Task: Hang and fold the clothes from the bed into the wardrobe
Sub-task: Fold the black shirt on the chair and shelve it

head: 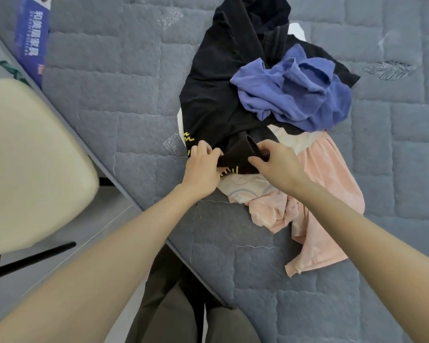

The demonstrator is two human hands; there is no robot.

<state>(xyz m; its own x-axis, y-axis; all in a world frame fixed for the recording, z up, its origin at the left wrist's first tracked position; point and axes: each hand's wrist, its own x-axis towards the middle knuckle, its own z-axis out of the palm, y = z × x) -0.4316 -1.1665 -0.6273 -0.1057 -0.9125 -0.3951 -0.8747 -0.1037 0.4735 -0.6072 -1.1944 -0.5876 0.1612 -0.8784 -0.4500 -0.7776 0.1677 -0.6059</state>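
Left hand: I see the left hand (203,167) with its fingers curled into the near hem of the black garment (216,100), beside its yellow zigzag print.
Right hand: the right hand (275,164) pinches a sleeve cuff of the same black garment between thumb and fingers, close to the left hand but not touching it.
Black garment: it lies crumpled along the middle of the pile, running from my hands to the far edge of the view.
Blue garment: the blue garment (295,95) is bunched on top of the black one, to the right.
Cream printed garment: the cream printed garment (243,188) lies under the black hem, just below my hands.
Pink garment: the pink garment (330,194) is spread to the right of the pile, partly under it.
Bed: the whole pile rests on a quilted grey mattress (109,100).
Surroundings: a cream chair (27,164) stands left of the mattress, a blue printed panel (32,33) lies at its far left edge, and dark trousers (169,310) show at the bottom.
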